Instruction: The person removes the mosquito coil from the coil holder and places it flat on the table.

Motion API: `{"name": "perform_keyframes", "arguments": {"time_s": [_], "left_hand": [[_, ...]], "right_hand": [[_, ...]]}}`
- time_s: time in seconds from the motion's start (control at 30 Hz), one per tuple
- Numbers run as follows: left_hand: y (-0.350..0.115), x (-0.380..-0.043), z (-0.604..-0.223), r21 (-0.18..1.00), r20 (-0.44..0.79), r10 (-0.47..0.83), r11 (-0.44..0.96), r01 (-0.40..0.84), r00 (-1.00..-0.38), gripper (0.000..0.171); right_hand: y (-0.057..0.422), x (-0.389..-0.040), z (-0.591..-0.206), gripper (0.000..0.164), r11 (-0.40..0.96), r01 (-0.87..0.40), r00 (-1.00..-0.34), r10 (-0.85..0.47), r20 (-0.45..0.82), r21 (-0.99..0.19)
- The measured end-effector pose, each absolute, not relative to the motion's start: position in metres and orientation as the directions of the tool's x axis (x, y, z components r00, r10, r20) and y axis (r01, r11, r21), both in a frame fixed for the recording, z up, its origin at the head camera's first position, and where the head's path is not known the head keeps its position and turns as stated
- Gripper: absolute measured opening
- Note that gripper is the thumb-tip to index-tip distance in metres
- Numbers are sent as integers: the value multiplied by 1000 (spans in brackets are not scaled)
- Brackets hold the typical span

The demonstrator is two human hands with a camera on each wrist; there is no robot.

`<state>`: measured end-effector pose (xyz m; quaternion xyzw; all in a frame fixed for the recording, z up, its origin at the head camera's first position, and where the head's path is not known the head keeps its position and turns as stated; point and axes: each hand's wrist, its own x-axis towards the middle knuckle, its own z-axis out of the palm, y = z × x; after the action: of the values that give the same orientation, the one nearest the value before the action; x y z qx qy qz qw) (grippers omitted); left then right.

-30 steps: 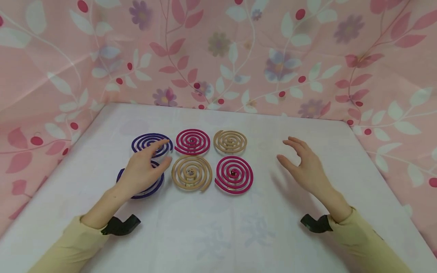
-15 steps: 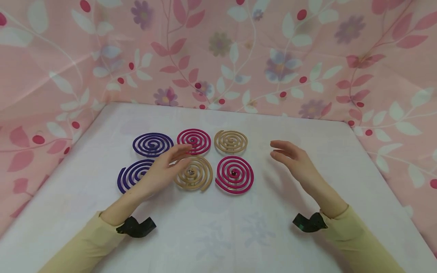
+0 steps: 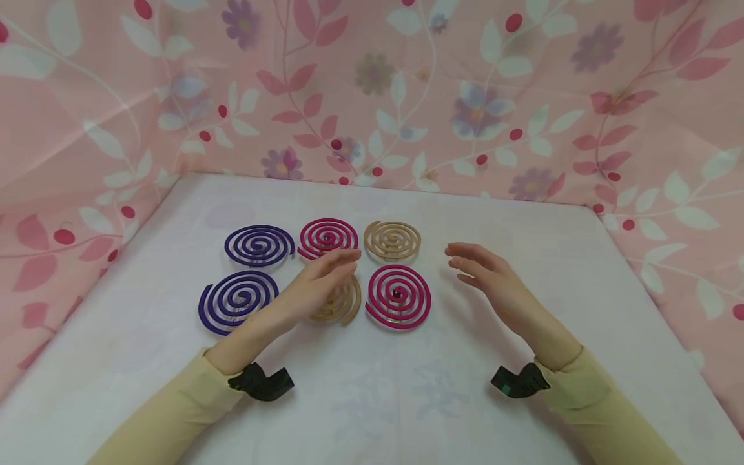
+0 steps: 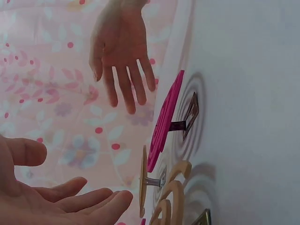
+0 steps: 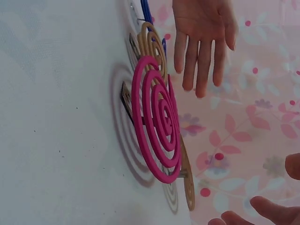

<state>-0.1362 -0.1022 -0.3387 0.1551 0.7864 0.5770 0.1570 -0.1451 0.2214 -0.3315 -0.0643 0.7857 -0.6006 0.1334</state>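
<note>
And there was the left hand (image 3: 314, 287), poised above the near tan coil (image 3: 334, 302) and covering a good part of it in the head view, its grip released, fingers loosely extended, nothing held! Over on the right, the right hand (image 3: 494, 278) was just as free, fingers reaching inward, holding nothing, apart from the coils. Between the two hands, in full view, sat the near pink coil (image 3: 398, 296), right end of the near row, its neighbour the near tan coil in the middle and the near blue coil (image 3: 241, 298) at the left. Behind them ran the far row: the far blue coil (image 3: 258, 245) on the left, the far pink coil (image 3: 327, 237) in the middle, just past the left fingertips, and the far tan coil (image 3: 393, 239) on the right. From the left wrist, what a look underneath: a metal stand (image 4: 177, 125) propped the near pink coil off the white tablecloth (image 3: 395, 400)! Pale yellow sleeves (image 3: 174, 413) covered both forearms, a black device (image 3: 261, 382) sat at the left wrist, and a pink floral curtain (image 3: 372, 97) filled the far side.
</note>
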Motion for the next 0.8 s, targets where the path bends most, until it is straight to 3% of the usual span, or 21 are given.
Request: {"name": "perform_keyframes", "arguments": {"time_s": [0.33,0.8], "left_hand": [[-98,-134,-344,986,-158,498,121,-112,-853,55],[-95,-131,-348,982,-190,578,113,-152,-794,61]], "right_hand": [[213,-151,-346,61,58,251,-923,-286,-257,-966],[205,-151,-362,55,52,281,-904,-320,-283,-958]]}}
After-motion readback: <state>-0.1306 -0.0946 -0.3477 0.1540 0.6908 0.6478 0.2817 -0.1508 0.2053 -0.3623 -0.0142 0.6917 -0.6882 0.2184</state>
